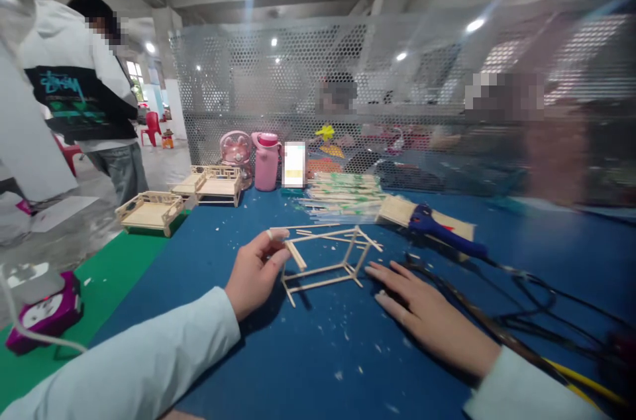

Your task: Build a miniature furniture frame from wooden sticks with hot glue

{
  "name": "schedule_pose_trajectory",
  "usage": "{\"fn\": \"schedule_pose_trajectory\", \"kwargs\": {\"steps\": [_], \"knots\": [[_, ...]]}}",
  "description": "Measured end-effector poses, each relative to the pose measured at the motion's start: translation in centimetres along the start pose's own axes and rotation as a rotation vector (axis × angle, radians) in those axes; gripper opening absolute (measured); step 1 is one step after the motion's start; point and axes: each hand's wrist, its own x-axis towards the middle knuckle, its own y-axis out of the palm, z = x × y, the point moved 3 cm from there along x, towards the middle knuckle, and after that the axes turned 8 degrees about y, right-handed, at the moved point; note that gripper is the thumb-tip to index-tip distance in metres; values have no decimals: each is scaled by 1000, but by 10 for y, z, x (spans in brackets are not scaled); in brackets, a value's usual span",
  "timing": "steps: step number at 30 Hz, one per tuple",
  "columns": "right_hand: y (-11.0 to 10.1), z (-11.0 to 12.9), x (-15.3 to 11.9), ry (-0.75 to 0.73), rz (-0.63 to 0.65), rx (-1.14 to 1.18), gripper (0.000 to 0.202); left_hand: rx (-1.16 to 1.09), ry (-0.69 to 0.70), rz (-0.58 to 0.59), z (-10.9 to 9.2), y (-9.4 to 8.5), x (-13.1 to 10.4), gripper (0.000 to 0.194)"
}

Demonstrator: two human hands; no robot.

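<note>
A small frame of thin wooden sticks (322,281) stands on the blue tabletop between my hands. My left hand (257,273) pinches the frame's upper left corner between thumb and fingers, beside a short pair of sticks. Just right of the frame, my right hand (422,307) hovers low or rests on the table with its fingers spread and nothing in them. Loose sticks (318,232) lie behind the frame. A blue glue gun (442,232) rests on a wooden piece (395,210) at the back right.
Bundled sticks (342,195) lie near the perforated screen (258,82), beside a phone (294,165) and pink bottle (267,165). Small wooden models (149,211) sit back left. Dark cables (536,314) cross the right side. A purple power strip (47,314) is left; a person (84,89) stands beyond.
</note>
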Motion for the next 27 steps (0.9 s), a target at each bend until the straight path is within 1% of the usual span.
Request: {"fn": "schedule_pose_trajectory", "kwargs": {"steps": [4, 6, 9, 11, 13, 15, 17, 19, 20, 23, 25, 27], "knots": [[-6, 0, 0, 31, -105, 148, 57, -32, -2, -6, -3, 4, -5, 20], [-9, -1, 0, 54, -181, 174, 49, -49, -8, 5, -6, 5, -8, 19], [-19, 3, 0, 53, -337, 157, 36, -43, -2, 37, -10, 8, -13, 18], [-32, 14, -2, 8, -465, 158, 31, -32, 5, 46, -13, 9, -15, 17], [-46, 33, -7, -77, -592, 191, 28, -20, 14, 26, -15, 9, -17, 18], [-57, 56, -13, -183, -662, 260, 23, -8, 28, 1, -17, 9, -18, 18], [-59, 77, -17, -250, -654, 366, 18, 9, 51, -4, -20, 10, -21, 18], [-54, 91, -18, -254, -588, 487, 15, 45, 70, 15, -23, 12, -23, 17], [-49, 96, -18, -238, -537, 549, 13, 67, 80, 26, -24, 13, -24, 16], [-33, 99, -19, -183, -356, 714, 14, 139, 120, 55, -28, 16, -28, 18], [-26, 98, -22, -164, -247, 794, 22, 183, 158, 74, -30, 18, -29, 20], [-24, 97, -27, -155, -154, 836, 31, 215, 193, 89, -32, 19, -30, 21]]}}
